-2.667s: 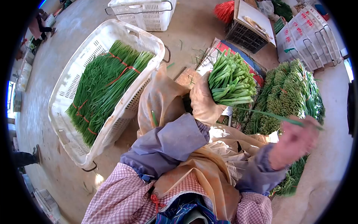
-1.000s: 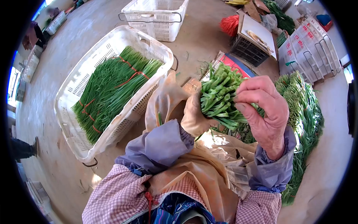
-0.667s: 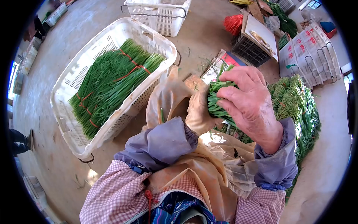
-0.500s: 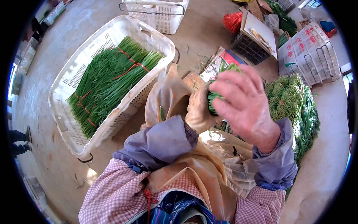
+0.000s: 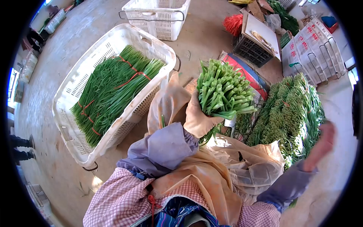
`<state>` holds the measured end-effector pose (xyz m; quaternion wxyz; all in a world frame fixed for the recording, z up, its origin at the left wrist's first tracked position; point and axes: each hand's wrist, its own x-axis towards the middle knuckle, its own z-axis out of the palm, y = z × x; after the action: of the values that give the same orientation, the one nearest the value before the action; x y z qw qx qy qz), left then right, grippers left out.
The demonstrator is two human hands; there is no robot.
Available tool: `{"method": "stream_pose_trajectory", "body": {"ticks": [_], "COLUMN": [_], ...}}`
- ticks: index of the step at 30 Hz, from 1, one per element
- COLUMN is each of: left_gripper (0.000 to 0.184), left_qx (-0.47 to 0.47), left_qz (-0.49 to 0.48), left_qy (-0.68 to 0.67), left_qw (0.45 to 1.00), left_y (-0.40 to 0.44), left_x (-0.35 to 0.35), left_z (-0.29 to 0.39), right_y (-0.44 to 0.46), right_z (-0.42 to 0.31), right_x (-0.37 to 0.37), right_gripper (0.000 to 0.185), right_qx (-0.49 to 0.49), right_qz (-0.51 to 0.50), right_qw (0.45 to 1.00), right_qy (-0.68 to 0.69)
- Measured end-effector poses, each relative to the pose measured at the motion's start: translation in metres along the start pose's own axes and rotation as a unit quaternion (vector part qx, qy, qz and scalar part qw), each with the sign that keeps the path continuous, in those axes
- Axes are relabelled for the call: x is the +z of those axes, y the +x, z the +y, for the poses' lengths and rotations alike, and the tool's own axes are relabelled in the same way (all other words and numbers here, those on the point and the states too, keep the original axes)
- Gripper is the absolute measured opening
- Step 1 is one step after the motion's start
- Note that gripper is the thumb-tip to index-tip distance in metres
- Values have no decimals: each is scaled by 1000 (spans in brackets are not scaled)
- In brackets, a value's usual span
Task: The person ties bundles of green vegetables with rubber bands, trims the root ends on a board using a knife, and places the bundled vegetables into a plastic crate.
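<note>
My left hand point(image 5: 199, 118) is wrapped round a bunch of green stems point(image 5: 225, 89), whose pale cut ends face up toward the camera. Out at the right, my right hand point(image 5: 321, 145) is smeared by motion, and its fingers cannot be made out. It is beside a large pile of green bundles point(image 5: 281, 109). To the left, a white crate point(image 5: 60, 109) holds green bundles point(image 5: 113, 89) tied with red bands.
Another white crate point(image 5: 157, 22) stands at the top. A dark crate with a board point(image 5: 253, 49), red strands point(image 5: 233, 25) and stacked white crates point(image 5: 312, 49) are at the upper right. Another person's legs point(image 5: 22, 147) show at the left edge.
My right hand has moved from over the bunch's stem ends out to the far right. My left hand keeps hold of the bunch, whose ends are now uncovered.
</note>
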<state>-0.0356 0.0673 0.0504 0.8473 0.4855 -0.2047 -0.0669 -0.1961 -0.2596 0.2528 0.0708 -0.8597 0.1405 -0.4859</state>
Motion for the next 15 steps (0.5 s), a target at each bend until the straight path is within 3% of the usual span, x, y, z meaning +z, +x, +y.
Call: {"method": "stream_pose_trajectory", "body": {"ticks": [1, 2, 3, 4, 6, 8, 9, 11, 13, 15], "left_gripper": [67, 64, 64, 65, 68, 64, 62, 62, 61, 58], "left_qx": [-55, -109, -147, -188, -237, -161, -122, -164, -147, -155], "left_qz": [-15, -30, -36, -34, -11, -61, -67, -32, -45, -33], "left_qy": [-181, -354, -453, -544, -603, -332, -188, -450, -559, -559], "left_qw": [982, 928, 878, 817, 762, 927, 972, 877, 815, 814], "left_y": [2, 6, 8, 10, 12, 6, 3, 6, 8, 7], "left_x": [1, 2, 4, 6, 9, 6, 5, 11, 16, 15], "left_z": [2, 4, 7, 9, 12, -1, -7, -6, 2, 4], "right_y": [-18, -84, -86, -110, -109, -89, -77, -52, -40, -35], "right_z": [7, 76, -16, -19, -93, -135, -156, -192, -207, -212], "right_x": [8, 41, 51, 64, 69, 70, 71, 73, 82, 92], "right_gripper": [26, 23, 25, 24, 21, 18, 18, 17, 18, 19], "right_qx": [109, -63, 73, -72, -64, -124, -164, -246, -286, -286], "right_qz": [-272, -325, -523, -505, -370, -200, -178, -165, -186, -212], "right_qw": [949, 942, 830, 860, 917, 943, 932, 921, 922, 924], "right_qy": [-116, -61, -178, -25, 136, 235, 270, 255, 185, 140]}}
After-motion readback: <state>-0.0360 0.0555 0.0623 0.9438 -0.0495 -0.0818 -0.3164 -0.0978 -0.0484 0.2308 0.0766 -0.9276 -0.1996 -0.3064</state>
